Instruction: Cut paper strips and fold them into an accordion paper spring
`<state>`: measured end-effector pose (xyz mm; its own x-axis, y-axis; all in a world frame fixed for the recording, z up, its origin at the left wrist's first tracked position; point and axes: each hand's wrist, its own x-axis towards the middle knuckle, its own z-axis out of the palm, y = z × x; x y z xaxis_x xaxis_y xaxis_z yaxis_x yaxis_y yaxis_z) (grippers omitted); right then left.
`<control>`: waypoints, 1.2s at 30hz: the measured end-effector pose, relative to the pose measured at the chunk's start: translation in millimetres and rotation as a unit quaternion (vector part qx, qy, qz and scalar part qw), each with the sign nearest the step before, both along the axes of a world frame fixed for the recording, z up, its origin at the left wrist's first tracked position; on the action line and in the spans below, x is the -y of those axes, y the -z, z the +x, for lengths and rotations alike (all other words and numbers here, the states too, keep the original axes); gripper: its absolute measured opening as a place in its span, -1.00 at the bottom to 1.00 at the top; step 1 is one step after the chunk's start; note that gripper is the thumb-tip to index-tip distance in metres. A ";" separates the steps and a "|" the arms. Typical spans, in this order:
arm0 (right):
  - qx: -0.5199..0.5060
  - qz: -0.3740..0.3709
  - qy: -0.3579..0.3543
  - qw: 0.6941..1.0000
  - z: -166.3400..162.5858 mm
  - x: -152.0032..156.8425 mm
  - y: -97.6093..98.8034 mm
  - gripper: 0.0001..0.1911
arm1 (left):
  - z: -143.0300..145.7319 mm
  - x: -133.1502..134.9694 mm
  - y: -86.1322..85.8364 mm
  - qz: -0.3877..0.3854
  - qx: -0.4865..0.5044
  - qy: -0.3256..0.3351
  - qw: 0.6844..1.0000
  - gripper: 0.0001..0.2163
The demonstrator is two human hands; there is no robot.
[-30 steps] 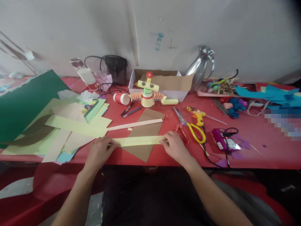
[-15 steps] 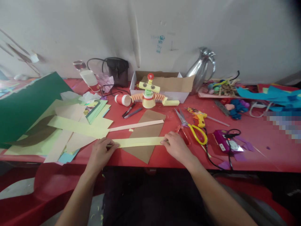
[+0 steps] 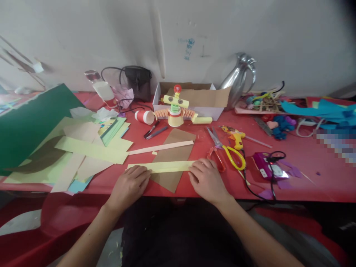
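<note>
A pale yellow paper strip (image 3: 169, 167) lies crosswise near the table's front edge, over a brown piece of paper (image 3: 167, 181). My left hand (image 3: 131, 185) is closed on its front edge near the left end, fingertips on top of the paper. At the right end, my right hand (image 3: 208, 180) grips the strip with bent fingers; the thumbs are mostly hidden. Behind it lies a narrow pale pink folded strip (image 3: 161, 147). Scissors (image 3: 218, 142) with one orange and one yellow handle lie just beyond my right hand.
Paper sheets (image 3: 80, 148) pile up on the left beside a green board (image 3: 36, 118). A paper figure (image 3: 175, 118) stands before a white box (image 3: 194, 112). A yellow glue gun (image 3: 237, 141), a purple power socket (image 3: 265, 167) with black cables and a steel jug (image 3: 239, 81) are on the right.
My left hand has slid rightward along the yellow strip from its left end, which now shows. My right hand has shifted slightly and its fingers curl further over the strip.
</note>
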<state>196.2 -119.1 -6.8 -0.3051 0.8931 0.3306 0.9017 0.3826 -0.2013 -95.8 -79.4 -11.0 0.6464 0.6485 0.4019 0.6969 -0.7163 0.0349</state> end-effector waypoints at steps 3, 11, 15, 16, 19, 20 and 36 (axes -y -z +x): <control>0.004 -0.004 -0.026 1.000 6.2 -0.4 -1.6 -0.83 | -2.7 -0.3 0.9 0.001 -0.016 -0.004 1.000 -0.81; 0.099 0.014 -0.089 0.991 13.1 -10.1 -7.9 -0.75 | 0.2 -1.8 -9.7 -0.024 -0.118 -0.002 0.993 -0.73; 0.097 -0.001 -0.077 0.992 13.1 -17.2 -7.6 -0.77 | 7.0 -5.6 -9.4 -0.034 -0.091 0.003 0.995 -0.78; 0.086 -0.010 -0.067 0.994 13.3 -18.5 -7.1 -0.79 | 8.4 -6.8 -9.2 -0.039 -0.080 -0.002 0.996 -0.78; 0.054 -0.034 -0.043 0.997 13.8 -20.5 -5.3 -0.81 | 13.6 -9.9 -10.9 -0.043 -0.067 -0.036 0.996 -0.77; 0.050 -0.038 -0.040 0.997 14.0 -20.7 -4.8 -0.81 | 16.0 -10.5 -12.4 -0.043 -0.071 -0.045 0.996 -0.77; 0.069 -0.026 -0.052 0.996 17.5 -21.0 -2.3 -0.77 | 49.0 -9.5 -5.7 0.013 -0.100 0.041 0.994 -0.75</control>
